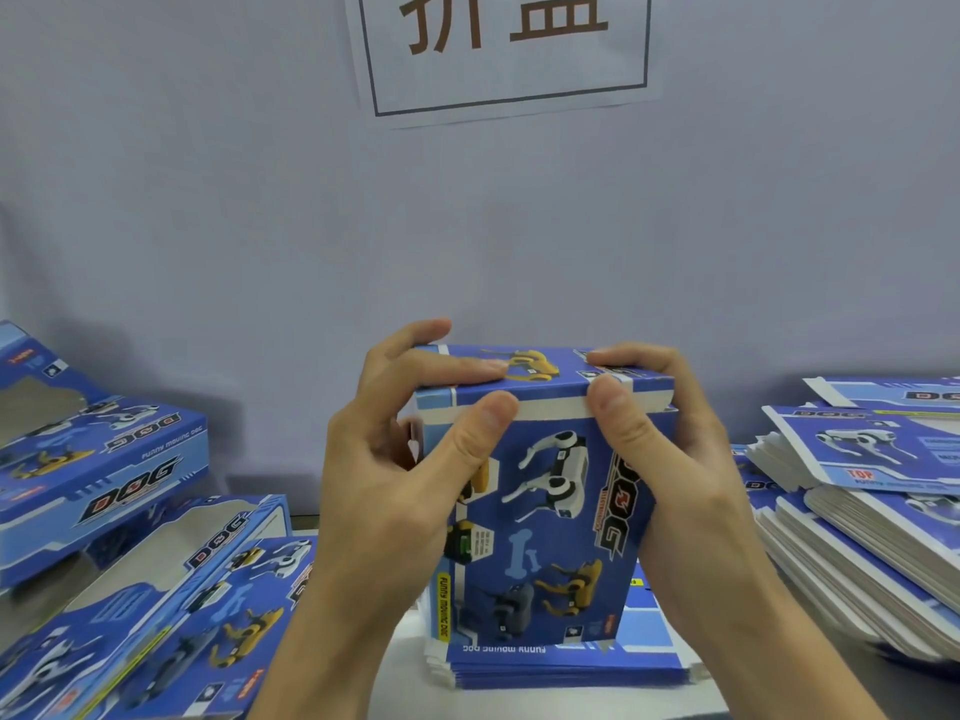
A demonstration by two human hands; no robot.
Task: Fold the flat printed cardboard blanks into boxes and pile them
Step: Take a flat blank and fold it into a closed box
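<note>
Left hand (400,459): grasps the left upper corner of the box (540,491), fingers laid flat over the top panel, thumb pressed against the near face. Right hand (670,459): grasps the right upper corner likewise, fingers curled over the top, thumb on the white edge of the closing flap. Box: blue, printed with robot dogs and "DOG", held upright at centre, above a low stack of flat blanks (566,667) on the table (405,683); both hands and forearms hide its side walls.

Left, near: pile of folded boxes (130,511), windowed, lying at mixed angles, one leaning across another, reaching to the near edge.

Right: tall, slightly fanned stack of unfolded blanks (857,532), white edges showing, top sheets skewed; just beside the right wrist.

Far: pale wall (208,200) close behind the table, bearing a white paper sign (504,49) with a dark border and brown characters, upper part cut off by the view.
</note>
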